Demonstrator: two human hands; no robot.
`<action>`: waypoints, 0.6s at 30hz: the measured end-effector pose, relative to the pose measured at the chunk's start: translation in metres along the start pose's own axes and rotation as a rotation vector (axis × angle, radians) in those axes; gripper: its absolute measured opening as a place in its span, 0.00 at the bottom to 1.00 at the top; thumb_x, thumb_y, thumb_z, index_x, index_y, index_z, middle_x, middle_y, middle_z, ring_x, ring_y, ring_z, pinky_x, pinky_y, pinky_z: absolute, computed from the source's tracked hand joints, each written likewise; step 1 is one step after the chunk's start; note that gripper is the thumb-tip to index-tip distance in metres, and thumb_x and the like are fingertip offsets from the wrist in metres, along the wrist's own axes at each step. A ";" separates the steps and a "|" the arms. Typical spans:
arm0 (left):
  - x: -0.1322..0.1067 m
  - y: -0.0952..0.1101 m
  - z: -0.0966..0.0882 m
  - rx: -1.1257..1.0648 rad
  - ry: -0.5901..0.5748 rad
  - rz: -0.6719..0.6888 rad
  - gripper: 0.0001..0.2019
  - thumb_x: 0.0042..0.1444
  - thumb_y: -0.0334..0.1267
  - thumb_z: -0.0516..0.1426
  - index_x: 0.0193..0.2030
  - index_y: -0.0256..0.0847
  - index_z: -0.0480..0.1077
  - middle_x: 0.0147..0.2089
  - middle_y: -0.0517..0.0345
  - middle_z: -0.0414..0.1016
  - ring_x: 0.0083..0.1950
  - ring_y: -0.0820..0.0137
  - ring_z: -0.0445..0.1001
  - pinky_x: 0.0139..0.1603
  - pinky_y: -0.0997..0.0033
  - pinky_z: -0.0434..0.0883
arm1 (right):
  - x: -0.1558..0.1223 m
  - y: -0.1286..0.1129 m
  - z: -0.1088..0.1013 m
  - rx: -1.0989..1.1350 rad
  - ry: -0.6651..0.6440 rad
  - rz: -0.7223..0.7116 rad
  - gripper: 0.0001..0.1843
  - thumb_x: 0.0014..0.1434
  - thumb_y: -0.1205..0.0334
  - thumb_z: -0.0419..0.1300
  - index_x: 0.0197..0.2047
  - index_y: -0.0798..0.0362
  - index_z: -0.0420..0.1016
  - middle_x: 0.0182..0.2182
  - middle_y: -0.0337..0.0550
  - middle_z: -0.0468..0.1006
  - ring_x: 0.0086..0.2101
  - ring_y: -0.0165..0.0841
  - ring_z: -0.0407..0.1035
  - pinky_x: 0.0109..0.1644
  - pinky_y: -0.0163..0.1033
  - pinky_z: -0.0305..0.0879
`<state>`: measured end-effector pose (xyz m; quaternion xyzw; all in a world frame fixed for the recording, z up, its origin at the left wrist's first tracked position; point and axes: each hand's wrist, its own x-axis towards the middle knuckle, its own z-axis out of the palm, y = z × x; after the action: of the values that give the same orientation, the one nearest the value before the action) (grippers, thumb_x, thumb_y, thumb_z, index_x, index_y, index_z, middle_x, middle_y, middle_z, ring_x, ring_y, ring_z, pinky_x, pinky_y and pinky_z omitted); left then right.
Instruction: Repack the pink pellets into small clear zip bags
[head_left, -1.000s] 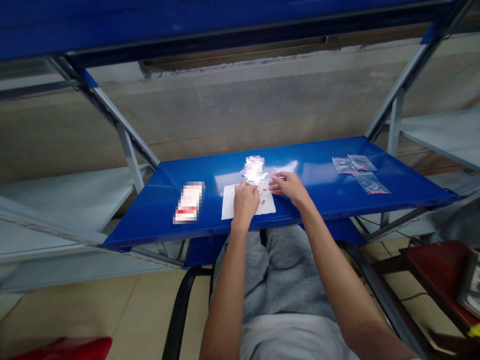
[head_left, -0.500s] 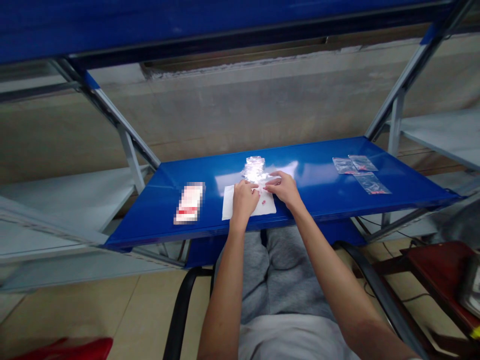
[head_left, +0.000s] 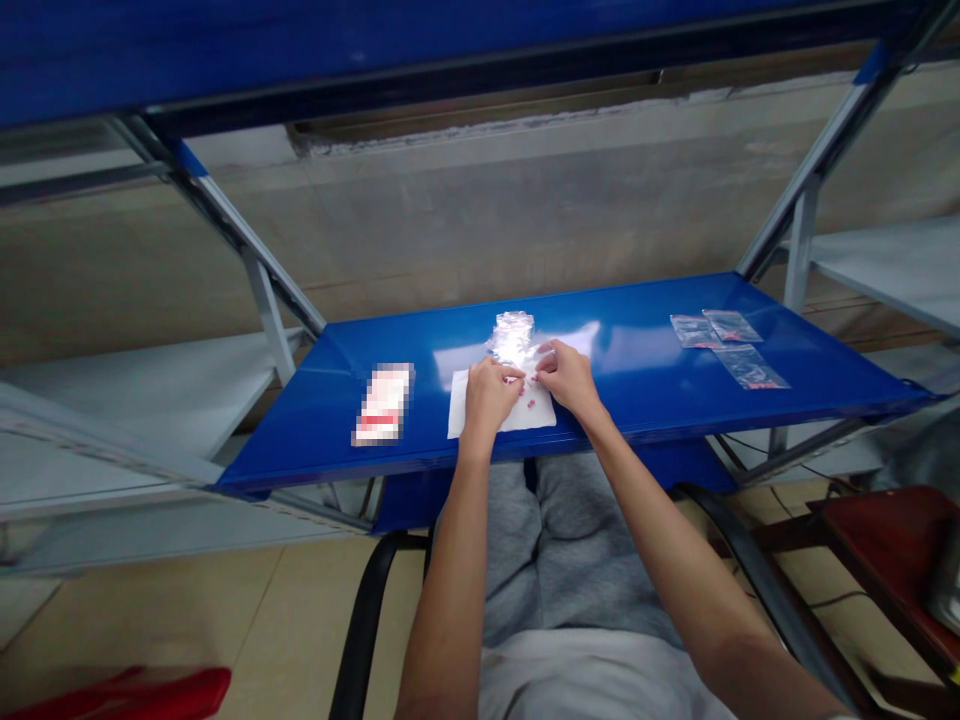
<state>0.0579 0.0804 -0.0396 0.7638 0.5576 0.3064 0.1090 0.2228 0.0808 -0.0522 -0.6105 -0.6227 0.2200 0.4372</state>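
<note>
Left hand (head_left: 490,393) and right hand (head_left: 568,376), half-curled, grip unclear, at white paper (head_left: 521,419) with pink pieces (head_left: 531,404); fine handling seems underway, the next move needing light pinching.

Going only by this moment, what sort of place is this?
Probably a workshop or small packing room, judging by the blue workbench, the clear plastic bags with small red bits in them, and the grey shelves on either side.

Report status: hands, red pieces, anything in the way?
Left hand over white sheet, right hand at its right edge; grip unclear. Small red pieces on sheet, near fingertips. Shiny plastic pile just beyond; no visible obstruction.
</note>
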 end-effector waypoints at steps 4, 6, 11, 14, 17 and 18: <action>-0.001 0.002 0.000 0.029 -0.013 -0.030 0.09 0.58 0.35 0.64 0.41 0.47 0.86 0.40 0.50 0.77 0.45 0.61 0.76 0.54 0.63 0.71 | 0.000 0.005 0.002 0.013 0.006 -0.057 0.22 0.47 0.74 0.59 0.47 0.53 0.76 0.29 0.38 0.81 0.32 0.36 0.75 0.41 0.39 0.67; -0.001 0.002 0.000 0.031 -0.019 -0.042 0.09 0.58 0.36 0.64 0.42 0.47 0.86 0.41 0.50 0.77 0.45 0.61 0.76 0.54 0.63 0.71 | 0.001 0.008 0.003 0.018 0.006 -0.083 0.22 0.47 0.73 0.58 0.47 0.53 0.76 0.29 0.38 0.80 0.31 0.36 0.74 0.41 0.39 0.66; -0.003 0.001 0.000 0.014 -0.024 -0.061 0.09 0.59 0.37 0.64 0.43 0.48 0.86 0.41 0.50 0.76 0.46 0.62 0.75 0.56 0.64 0.71 | 0.004 0.014 0.001 0.094 -0.051 -0.078 0.20 0.51 0.71 0.58 0.48 0.53 0.75 0.28 0.38 0.78 0.30 0.36 0.72 0.41 0.40 0.67; -0.003 0.002 -0.001 0.012 -0.016 -0.077 0.09 0.59 0.37 0.63 0.43 0.47 0.86 0.41 0.50 0.76 0.46 0.61 0.75 0.56 0.64 0.71 | 0.005 0.015 -0.002 0.143 -0.076 -0.050 0.23 0.49 0.72 0.60 0.50 0.54 0.75 0.31 0.39 0.79 0.32 0.36 0.73 0.40 0.39 0.67; -0.003 0.003 -0.002 0.002 -0.009 -0.080 0.09 0.59 0.37 0.63 0.43 0.47 0.86 0.41 0.50 0.76 0.46 0.61 0.75 0.56 0.64 0.71 | 0.006 0.016 -0.004 0.161 -0.074 -0.034 0.26 0.46 0.73 0.62 0.51 0.53 0.75 0.32 0.39 0.79 0.33 0.36 0.74 0.40 0.39 0.68; -0.003 0.003 -0.002 -0.003 -0.010 -0.079 0.09 0.59 0.37 0.64 0.43 0.47 0.86 0.41 0.50 0.76 0.46 0.61 0.75 0.56 0.64 0.71 | 0.006 0.016 -0.005 0.172 -0.077 -0.027 0.27 0.45 0.73 0.62 0.51 0.54 0.74 0.32 0.39 0.79 0.33 0.36 0.74 0.40 0.39 0.68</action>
<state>0.0588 0.0763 -0.0376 0.7427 0.5863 0.2985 0.1249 0.2364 0.0878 -0.0608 -0.5535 -0.6259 0.2901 0.4667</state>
